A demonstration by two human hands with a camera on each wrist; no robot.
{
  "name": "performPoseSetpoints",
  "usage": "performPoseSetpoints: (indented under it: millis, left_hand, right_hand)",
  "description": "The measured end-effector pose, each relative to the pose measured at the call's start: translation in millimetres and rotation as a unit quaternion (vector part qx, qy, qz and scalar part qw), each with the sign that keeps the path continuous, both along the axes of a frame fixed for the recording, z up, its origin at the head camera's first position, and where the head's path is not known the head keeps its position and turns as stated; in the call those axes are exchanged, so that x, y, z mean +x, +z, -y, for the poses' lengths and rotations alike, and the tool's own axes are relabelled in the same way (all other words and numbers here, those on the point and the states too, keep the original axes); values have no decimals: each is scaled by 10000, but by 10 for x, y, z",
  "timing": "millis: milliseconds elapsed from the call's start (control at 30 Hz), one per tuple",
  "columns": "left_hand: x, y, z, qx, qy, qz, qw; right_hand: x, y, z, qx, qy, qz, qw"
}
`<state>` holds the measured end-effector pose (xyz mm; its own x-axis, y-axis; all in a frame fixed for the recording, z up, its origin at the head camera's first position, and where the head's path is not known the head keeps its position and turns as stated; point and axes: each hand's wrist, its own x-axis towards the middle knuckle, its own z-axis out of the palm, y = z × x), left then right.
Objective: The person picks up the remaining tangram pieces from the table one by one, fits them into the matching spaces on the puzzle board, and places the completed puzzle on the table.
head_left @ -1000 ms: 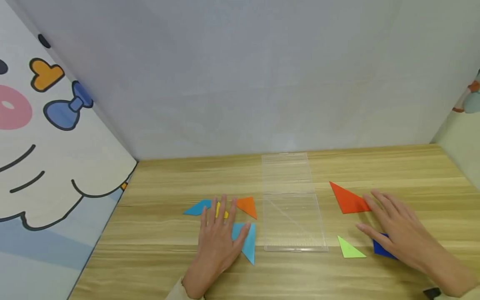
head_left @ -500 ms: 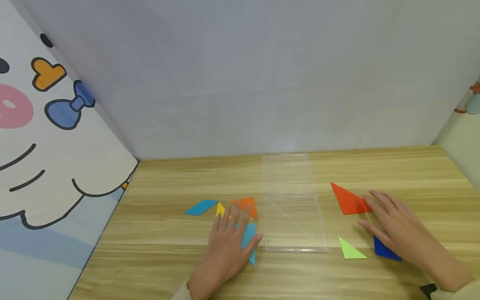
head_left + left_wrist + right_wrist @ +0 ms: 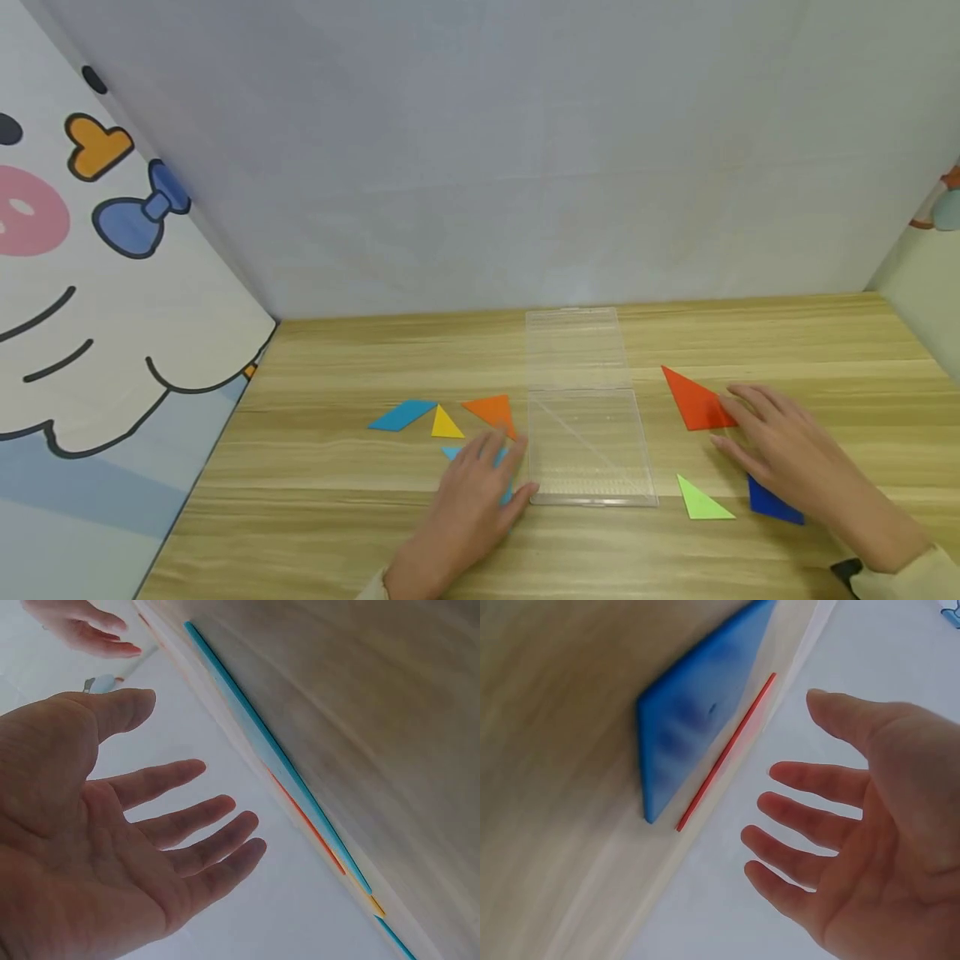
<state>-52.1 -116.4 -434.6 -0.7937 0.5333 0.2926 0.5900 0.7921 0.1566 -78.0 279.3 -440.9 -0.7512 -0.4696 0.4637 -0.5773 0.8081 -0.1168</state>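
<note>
My left hand [image 3: 474,500] hovers palm down over a light blue triangle [image 3: 452,452], hiding much of it. In the left wrist view the loosely spread fingers stay apart from that piece [image 3: 259,739] and hold nothing. Just beyond the fingertips lies an orange triangle [image 3: 493,410]. My right hand [image 3: 787,450] is held over a dark blue piece [image 3: 774,502], covering part of it. Its fingertips overlap the corner of a red triangle [image 3: 696,407] in the head view, while the right wrist view shows the relaxed fingers above the tabletop, gripping nothing.
Between the hands lies an open clear plastic case [image 3: 588,450], its lid [image 3: 573,350] folded back. A yellow triangle [image 3: 446,425] and a blue parallelogram [image 3: 403,415] lie left; a light green triangle [image 3: 699,502] lies right. White cloth [image 3: 555,167] stands behind the wooden table [image 3: 315,467].
My left hand has moved right and toward me, uncovering the blue parallelogram, yellow triangle and most of the orange one. The right hand has shifted slightly left. The pieces stay in place.
</note>
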Motion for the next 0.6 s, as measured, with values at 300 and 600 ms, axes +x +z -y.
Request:
performPoseSetpoints:
  millis: [300, 600]
  left_hand:
    - [56, 3, -32, 95, -397, 155, 9990]
    - [74, -14, -46, -179, -636, 260, 9975]
  right_hand:
    - [-77, -4, 72, 94, 52, -34, 9999]
    - [-129, -26, 117, 167, 66, 40, 9998]
